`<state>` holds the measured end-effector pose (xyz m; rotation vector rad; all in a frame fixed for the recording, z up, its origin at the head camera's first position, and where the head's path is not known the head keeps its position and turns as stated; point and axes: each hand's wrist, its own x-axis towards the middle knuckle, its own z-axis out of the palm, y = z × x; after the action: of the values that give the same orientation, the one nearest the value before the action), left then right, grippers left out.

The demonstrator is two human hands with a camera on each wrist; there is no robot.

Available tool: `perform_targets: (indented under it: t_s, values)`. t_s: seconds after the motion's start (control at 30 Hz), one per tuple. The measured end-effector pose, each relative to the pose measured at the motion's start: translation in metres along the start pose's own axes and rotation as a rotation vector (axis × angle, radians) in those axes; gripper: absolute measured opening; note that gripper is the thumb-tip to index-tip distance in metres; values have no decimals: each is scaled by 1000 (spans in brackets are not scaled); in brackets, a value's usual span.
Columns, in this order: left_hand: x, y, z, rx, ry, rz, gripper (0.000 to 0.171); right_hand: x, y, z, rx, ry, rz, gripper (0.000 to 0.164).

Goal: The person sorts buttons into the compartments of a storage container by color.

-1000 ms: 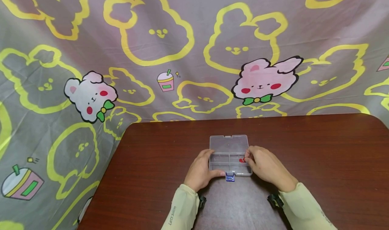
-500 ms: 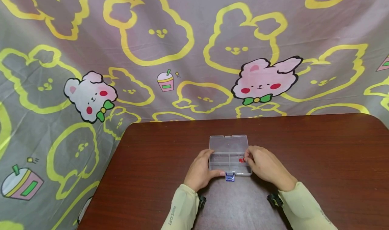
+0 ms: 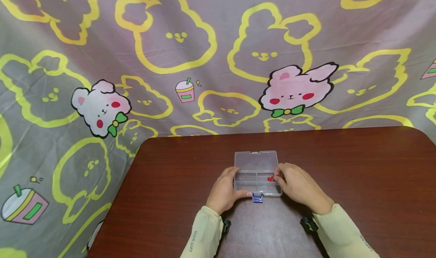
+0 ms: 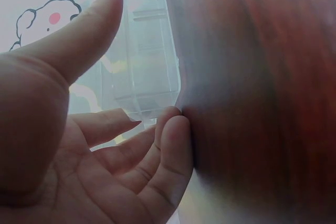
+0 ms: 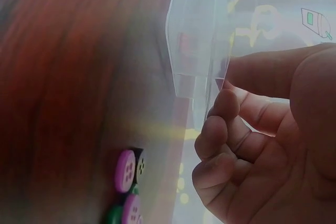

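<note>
A clear plastic compartment box (image 3: 245,188) lies on the table, lid (image 3: 256,161) raised at the back, blue latch (image 3: 257,198) hanging at the front. My left hand (image 3: 221,191) grips its left end, thumb along the front edge and fingers round the far side. Small red buttons (image 3: 270,179) sit in the back right compartment. At that end my right hand (image 3: 299,184) reaches over the rim, thumb and forefinger pinching; in the right wrist view a dark purplish sliver of a button (image 5: 219,83) shows between them, mostly hidden. The other right fingers are curled.
In the right wrist view, purple buttons (image 5: 125,170), a black button (image 5: 140,163) and green ones (image 5: 114,215) lie on the table, hidden behind the right hand in the head view. A patterned curtain (image 3: 218,61) hangs beyond the brown table (image 3: 374,167).
</note>
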<state>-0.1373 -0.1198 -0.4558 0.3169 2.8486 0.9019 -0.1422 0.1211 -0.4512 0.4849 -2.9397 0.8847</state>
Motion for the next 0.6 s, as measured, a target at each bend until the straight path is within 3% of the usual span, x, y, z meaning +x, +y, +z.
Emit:
perform_targets:
  t_s: [0.6]
  values:
    - [-1,1,0,13,2,-6,87,-5,0,-7,20,14,4,10]
